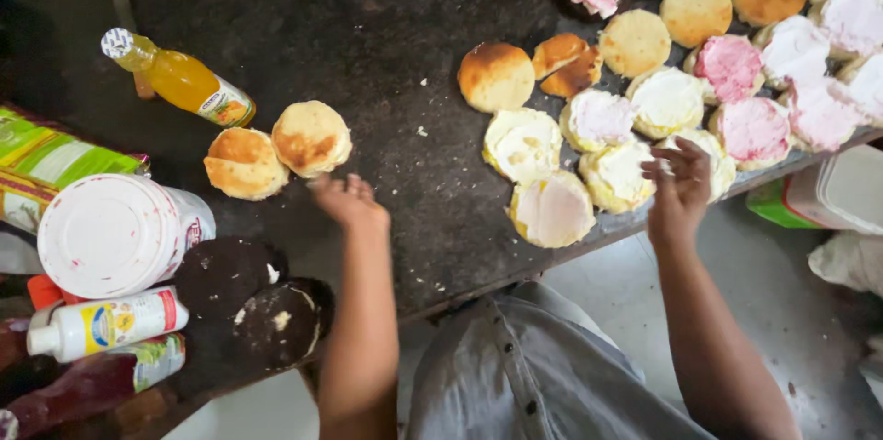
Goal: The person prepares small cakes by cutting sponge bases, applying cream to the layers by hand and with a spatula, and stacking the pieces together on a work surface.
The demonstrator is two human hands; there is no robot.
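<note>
I see the left hand stretched out over the dark tabletop, its grip empty with the fingers loosely apart, just below a pair of plain golden cake rounds that lie side by side and touch each other. The fingertips are near the right-hand round of the pair, but I cannot tell whether they touch it (the hand is a little blurred).

The right hand hovers at the near edge of the tabletop, fingers curled and spread, holding nothing that I can make out. It sits over the white-creamed cake rounds, at the rim of one of them. Beyond these lie pink-creamed rounds and more bare golden ones, packed close and overlapping in places.

On the far left I see an orange drink bottle lying on its side, a white tub with a lid, green packets, a small white squeeze bottle, and two dark chocolate cake rounds just beside the left forearm. Crumbs are scattered across the middle of the tabletop.
</note>
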